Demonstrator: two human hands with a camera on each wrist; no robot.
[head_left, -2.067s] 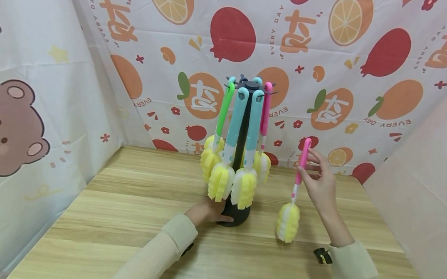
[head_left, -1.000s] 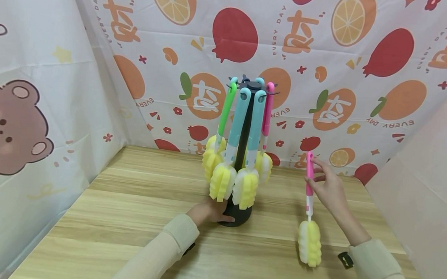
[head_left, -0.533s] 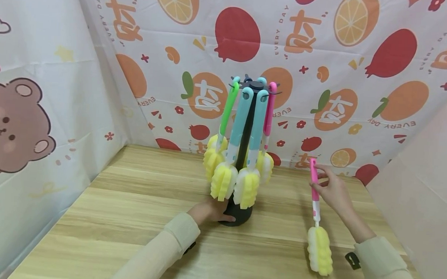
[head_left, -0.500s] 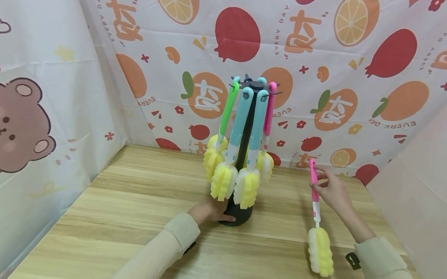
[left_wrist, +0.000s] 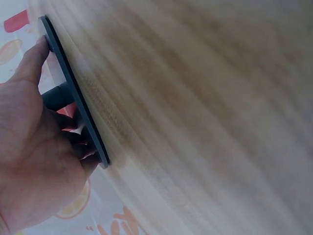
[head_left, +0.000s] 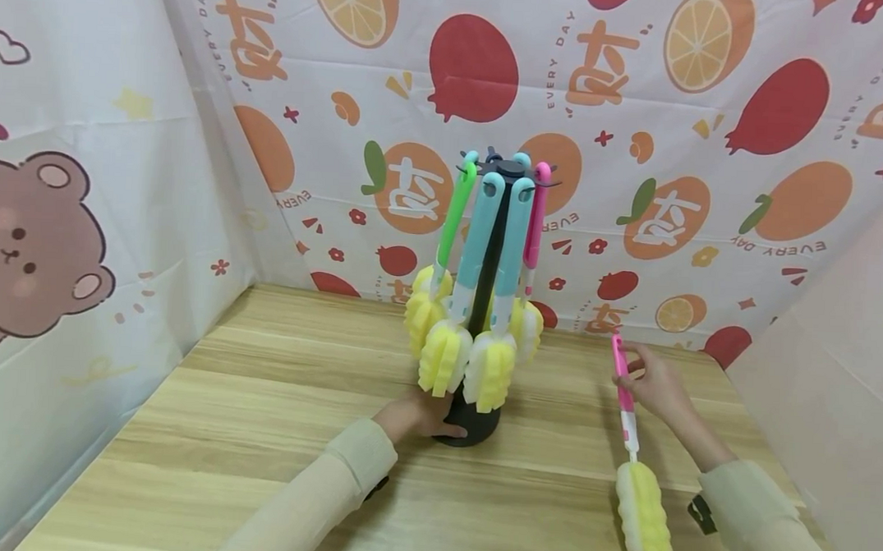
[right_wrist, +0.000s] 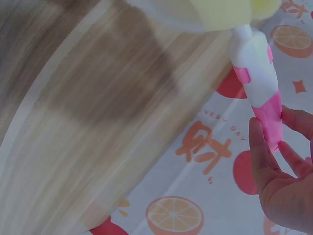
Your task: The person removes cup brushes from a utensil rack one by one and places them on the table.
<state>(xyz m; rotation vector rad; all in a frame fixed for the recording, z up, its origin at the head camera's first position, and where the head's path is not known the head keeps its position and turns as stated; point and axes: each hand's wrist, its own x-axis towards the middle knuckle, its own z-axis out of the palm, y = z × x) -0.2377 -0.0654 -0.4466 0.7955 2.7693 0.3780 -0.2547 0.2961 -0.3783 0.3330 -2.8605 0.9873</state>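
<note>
While my left hand [head_left: 419, 413] keeps its place at the foot of the black brush stand [head_left: 484, 310], my right hand [head_left: 655, 383] has carried the pink-handled sponge brush [head_left: 630, 432] lower and further to the right than it was a moment ago, and the brush now leans more, with its yellow and white sponge head [head_left: 644, 510] down close to the desk [head_left: 257, 432] near the front right edge; I cannot tell whether the sponge touches the wood. My right fingers [right_wrist: 259, 147] are curled lightly, pinching the pink upper part of the handle between thumb and fingertips. My left fingers [left_wrist: 73, 137] wrap the thin round base plate [left_wrist: 73, 93] of the stand, thumb on top, holding it flat on the desk. The stand carries green, teal and pink brushes [head_left: 479, 261] hanging from its top, sponge heads down. The desk is walled by printed cloth [head_left: 639, 153] at the back and on both sides, near my right hand; open wood lies to the left and in front of the stand.
</note>
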